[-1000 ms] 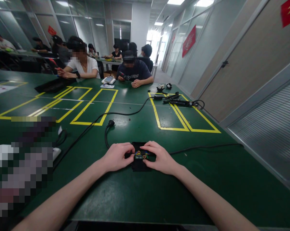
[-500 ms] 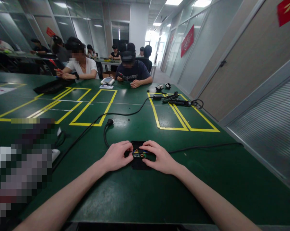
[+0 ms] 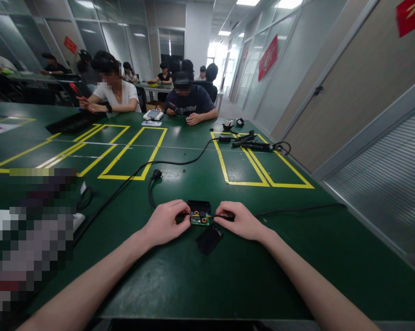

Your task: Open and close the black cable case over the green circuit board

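A small green circuit board (image 3: pixel 200 218) with copper coils sits between my hands, with a cable running out at each end. My left hand (image 3: pixel 167 221) is closed in a pinch on the power cord right at the board's left end. On the other side, my right hand (image 3: pixel 240 220) pinches the black cable (image 3: pixel 297 210) close to the board's right end. Just behind the board lies one black plastic case half (image 3: pixel 199 205). The other case half (image 3: pixel 209 240), flat and black, lies askew on the table in front of the board.
A black plug (image 3: pixel 156 174) rests beyond my left hand. A long cord (image 3: pixel 173 163) crosses the green table (image 3: pixel 179 285) to another adapter (image 3: pixel 225 138). Tools (image 3: pixel 258 146) lie at the back right, blurred-out items at the left. Two people sit opposite.
My right hand has moved right, off the board to its cable. The front case half has come away from beneath the board and now lies turned nearer me. The board shows more fully.
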A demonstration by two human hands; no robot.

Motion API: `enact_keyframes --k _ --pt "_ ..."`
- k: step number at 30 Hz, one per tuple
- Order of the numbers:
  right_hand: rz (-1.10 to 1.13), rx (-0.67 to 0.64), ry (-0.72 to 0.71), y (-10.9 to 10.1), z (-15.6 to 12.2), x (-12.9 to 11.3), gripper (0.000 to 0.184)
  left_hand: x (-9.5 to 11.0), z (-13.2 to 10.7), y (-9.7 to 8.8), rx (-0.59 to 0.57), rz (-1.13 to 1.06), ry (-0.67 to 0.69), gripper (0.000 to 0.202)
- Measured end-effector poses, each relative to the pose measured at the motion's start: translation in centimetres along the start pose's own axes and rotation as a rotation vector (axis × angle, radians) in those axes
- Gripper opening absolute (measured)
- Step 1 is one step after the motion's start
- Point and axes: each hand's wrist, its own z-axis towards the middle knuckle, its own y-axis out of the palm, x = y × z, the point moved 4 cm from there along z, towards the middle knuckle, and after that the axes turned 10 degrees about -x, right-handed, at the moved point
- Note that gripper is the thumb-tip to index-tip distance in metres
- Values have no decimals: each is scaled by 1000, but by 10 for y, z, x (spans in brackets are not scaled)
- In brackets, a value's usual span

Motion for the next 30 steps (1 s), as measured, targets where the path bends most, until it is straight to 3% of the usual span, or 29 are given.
enact_keyframes --k 6,12,15,21,30 --pt "231 -34 69 -5 -4 -3 27 9 -4 -5 4 -59 68 10" --pt "414 -241 97 -6 -8 -1 38 25 -9 9 -203 17 56 59" --pt "500 -302 130 -3 -10 -1 40 30 -9 19 -251 84 46 65" --pt "571 -347 188 3 -10 -3 39 26 -9 23 -290 133 -6 32" --pt "479 -306 185 6 -7 1 35 20 -6 12 -309 143 -65 28"
